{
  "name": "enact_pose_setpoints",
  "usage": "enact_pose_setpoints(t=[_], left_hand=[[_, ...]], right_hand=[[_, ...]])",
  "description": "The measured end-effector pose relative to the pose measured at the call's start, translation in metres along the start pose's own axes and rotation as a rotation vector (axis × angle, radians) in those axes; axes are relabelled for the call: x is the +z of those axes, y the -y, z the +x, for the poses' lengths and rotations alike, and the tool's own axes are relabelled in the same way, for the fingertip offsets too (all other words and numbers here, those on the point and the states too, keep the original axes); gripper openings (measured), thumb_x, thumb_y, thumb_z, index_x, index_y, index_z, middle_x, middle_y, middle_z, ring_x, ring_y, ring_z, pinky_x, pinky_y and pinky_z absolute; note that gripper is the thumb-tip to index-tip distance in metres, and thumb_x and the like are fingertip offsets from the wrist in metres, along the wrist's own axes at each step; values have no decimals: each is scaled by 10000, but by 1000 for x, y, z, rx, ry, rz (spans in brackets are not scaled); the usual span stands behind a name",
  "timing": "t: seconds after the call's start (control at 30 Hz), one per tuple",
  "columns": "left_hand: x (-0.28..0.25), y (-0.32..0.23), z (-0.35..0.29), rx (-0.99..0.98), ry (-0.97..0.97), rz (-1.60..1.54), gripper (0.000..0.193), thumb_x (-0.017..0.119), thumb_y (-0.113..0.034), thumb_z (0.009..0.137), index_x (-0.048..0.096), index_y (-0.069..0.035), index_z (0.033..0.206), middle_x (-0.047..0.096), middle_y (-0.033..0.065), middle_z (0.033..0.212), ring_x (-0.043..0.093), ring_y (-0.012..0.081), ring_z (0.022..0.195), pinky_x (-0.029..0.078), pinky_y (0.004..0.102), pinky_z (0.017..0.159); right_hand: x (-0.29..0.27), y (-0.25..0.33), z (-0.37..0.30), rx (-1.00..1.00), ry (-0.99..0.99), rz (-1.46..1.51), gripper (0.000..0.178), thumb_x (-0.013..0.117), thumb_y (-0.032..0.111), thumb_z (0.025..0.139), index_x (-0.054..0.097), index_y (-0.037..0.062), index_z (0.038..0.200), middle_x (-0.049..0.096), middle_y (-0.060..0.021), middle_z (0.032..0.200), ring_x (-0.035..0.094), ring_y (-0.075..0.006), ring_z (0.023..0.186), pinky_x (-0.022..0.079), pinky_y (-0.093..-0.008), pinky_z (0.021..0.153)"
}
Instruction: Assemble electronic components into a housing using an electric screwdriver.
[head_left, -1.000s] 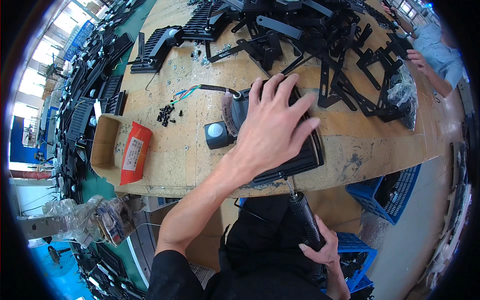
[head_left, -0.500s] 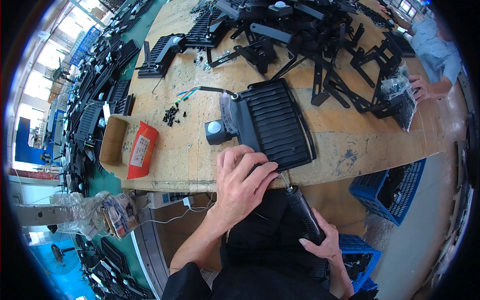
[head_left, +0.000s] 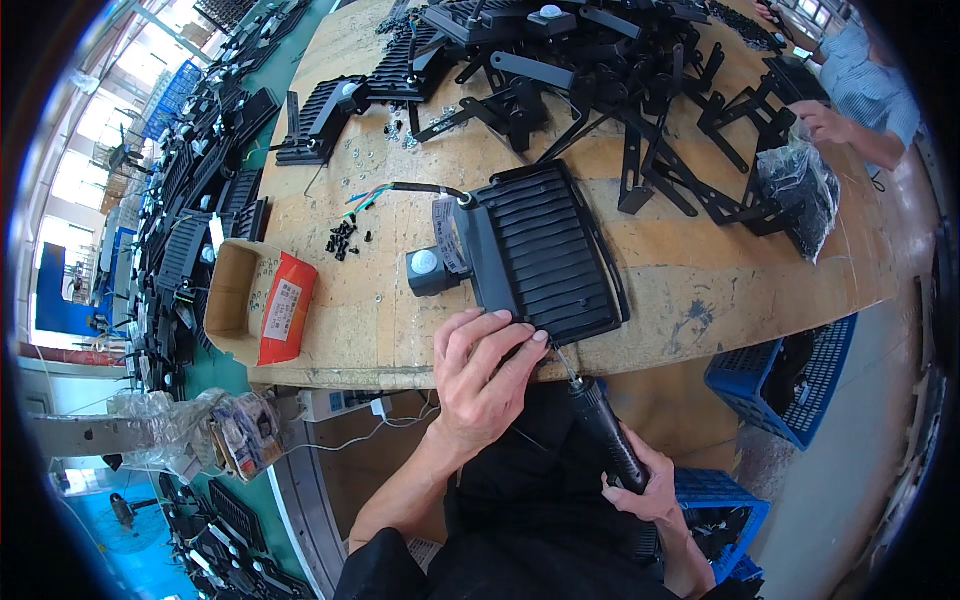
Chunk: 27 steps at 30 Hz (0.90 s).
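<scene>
A black finned floodlight [head_left: 555, 250] lies on the wooden table in front of me, with a white-domed sensor [head_left: 427, 262] on its left side and a cable ending in coloured wires. My left hand [head_left: 485, 378] bends over the light's near edge, fingertips pressed together at its lower left corner; the thumb is hidden. My right hand [head_left: 648, 480] is wrapped round a black electric screwdriver [head_left: 608, 437]. The screwdriver's bit points up to the light's near edge, right beside my left fingertips. Any screw at the tip is too small to make out.
Small black screws [head_left: 342, 240] lie left of the light, near an open red-and-brown cardboard box [head_left: 285, 310]. Black brackets [head_left: 640, 110] pile up at the back. A plastic bag [head_left: 800, 190] sits right, near a co-worker's hand [head_left: 825, 122]. Blue crates [head_left: 825, 385] stand below the table edge.
My left fingers have shifted slightly left and uncurled a little. The screwdriver stays at the light's edge. The co-worker's hand has moved up, off the plastic bag.
</scene>
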<state>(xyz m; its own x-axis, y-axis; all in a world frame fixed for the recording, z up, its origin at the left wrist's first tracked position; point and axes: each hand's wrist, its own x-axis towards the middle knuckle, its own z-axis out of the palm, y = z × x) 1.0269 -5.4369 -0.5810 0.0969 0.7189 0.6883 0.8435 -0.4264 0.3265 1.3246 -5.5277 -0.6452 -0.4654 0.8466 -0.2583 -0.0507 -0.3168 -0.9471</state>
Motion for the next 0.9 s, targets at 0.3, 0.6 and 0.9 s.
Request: enact_pose_setpoints(t=[0.3, 0.6, 0.9], left_hand=[[-5, 3, 2, 35, 27, -20, 252, 853, -13, 722, 801, -75, 960, 752, 44, 1037, 678, 270, 1017, 526, 444, 902], [-8, 4, 11, -112, 31, -125, 209, 817, 33, 777, 764, -47, 963, 738, 61, 1008, 668, 282, 993, 527, 374, 831], [-8, -23, -14, -17, 219, 24, 308, 829, -13, 738, 771, -71, 1034, 644, 35, 987, 597, 226, 852, 463, 366, 748]], right_hand=[[-2, 10, -1, 129, 19, 106, 906, 872, 116, 760, 456, -87, 1539, 727, -107, 1233, 680, -104, 1013, 502, -258, 966], [-2, 21, 8, 164, 78, 232, 891, 832, 58, 791, 414, -76, 1566, 733, -95, 1015, 665, -75, 741, 527, -220, 695], [-12, 22, 13, 116, 62, 167, 878, 818, 48, 798, 423, -46, 1576, 708, -65, 916, 628, -59, 651, 490, -215, 601]])
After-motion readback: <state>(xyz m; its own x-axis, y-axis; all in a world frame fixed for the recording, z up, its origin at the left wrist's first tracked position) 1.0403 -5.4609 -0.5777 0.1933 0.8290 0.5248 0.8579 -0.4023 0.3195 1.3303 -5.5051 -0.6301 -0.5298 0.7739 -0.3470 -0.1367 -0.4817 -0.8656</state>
